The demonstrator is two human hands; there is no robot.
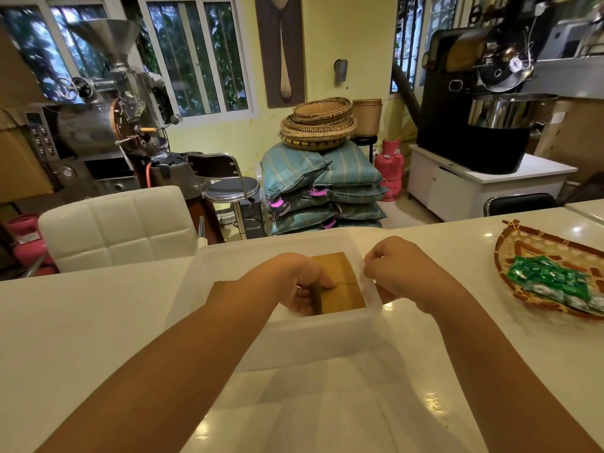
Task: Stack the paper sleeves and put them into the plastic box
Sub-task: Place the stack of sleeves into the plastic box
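Note:
A translucent white plastic box (228, 266) stands on the white table in front of me. Inside it lies a flat stack of brown paper sleeves (340, 286), toward the box's right side. My left hand (300, 282) reaches down into the box and grips the left edge of the stack, thumb on top. My right hand (392, 269) is at the box's right wall, fingers curled and pinching its rim. The lower part of the stack is hidden behind the box's near wall.
A woven tray (519, 243) with green wrapped packets (552, 282) sits on the table at the right. A white padded chair (121, 220) stands beyond the table's far edge on the left. Sacks, baskets and roasting machines fill the room behind.

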